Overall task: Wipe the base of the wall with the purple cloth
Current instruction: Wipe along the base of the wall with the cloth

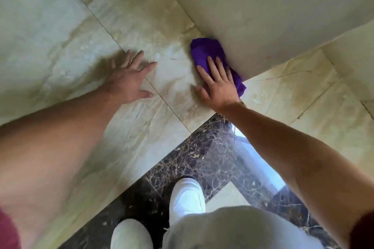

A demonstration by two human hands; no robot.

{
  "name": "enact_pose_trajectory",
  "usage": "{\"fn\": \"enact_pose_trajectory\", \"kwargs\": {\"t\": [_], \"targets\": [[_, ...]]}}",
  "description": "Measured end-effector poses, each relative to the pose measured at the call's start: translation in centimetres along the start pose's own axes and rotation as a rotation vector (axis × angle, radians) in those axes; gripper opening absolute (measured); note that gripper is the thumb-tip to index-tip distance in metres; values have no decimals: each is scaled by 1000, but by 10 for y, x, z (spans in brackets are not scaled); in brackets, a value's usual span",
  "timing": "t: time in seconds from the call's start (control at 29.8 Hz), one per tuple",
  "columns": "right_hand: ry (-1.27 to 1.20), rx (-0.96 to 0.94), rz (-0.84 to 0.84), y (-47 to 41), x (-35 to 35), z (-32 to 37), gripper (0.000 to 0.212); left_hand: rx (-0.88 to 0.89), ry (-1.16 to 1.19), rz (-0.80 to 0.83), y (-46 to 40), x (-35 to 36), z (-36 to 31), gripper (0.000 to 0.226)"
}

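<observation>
The purple cloth (208,51) lies bunched on the pale floor tile, pushed against the bottom edge of the cream wall (263,26). My right hand (217,85) lies flat on the cloth's near half, fingers spread, pressing it toward the wall base. Part of the cloth sticks out past my hand at the wall's corner. My left hand (129,79) rests flat on the floor tile to the left of the cloth, fingers apart, holding nothing.
The wall ends in an outer corner (243,80) just right of my right hand. A dark veined marble strip (198,147) crosses the floor below my hands. My two white shoes (187,196) and a light trouser leg stand on it.
</observation>
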State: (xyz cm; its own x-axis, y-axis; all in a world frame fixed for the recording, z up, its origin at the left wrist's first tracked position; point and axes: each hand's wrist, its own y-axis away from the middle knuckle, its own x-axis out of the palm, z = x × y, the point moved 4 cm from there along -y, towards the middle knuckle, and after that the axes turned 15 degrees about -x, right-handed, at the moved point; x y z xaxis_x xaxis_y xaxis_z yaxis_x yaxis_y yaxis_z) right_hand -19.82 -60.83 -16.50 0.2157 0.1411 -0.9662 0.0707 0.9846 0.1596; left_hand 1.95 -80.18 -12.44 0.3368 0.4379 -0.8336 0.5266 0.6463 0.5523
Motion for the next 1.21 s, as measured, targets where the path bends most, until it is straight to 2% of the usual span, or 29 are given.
{"fn": "enact_pose_trajectory", "kwargs": {"t": [0.13, 0.23, 0.37, 0.64, 0.77, 0.84, 0.94, 1.21], "targets": [[-80, 41, 105, -10, -25, 8, 59, -189, 72, 154, 39, -28, 22, 107], [-84, 109, 131, -6, -43, 11, 63, -221, 73, 160, 46, -65, 33, 112], [-131, 124, 158, -2, -37, -1, 68, -189, 47, 105, 1, -102, 45, 116], [-103, 57, -26, -20, -16, -14, 62, -145, 35, 71, -87, -47, 71, 115], [-105, 37, -72, -80, -17, -6, 66, -86, -25, 20, -94, -27, 92, 108], [-107, 42, -37, -117, -22, -3, 69, -77, 6, 16, -95, -30, 94, 107], [-75, 14, 37, -183, -38, 6, 71, -96, 5, 33, -94, -29, 97, 113], [-56, -21, 52, -322, -62, 24, 77, -68, -106, 17, -107, -19, 99, 124]]}}
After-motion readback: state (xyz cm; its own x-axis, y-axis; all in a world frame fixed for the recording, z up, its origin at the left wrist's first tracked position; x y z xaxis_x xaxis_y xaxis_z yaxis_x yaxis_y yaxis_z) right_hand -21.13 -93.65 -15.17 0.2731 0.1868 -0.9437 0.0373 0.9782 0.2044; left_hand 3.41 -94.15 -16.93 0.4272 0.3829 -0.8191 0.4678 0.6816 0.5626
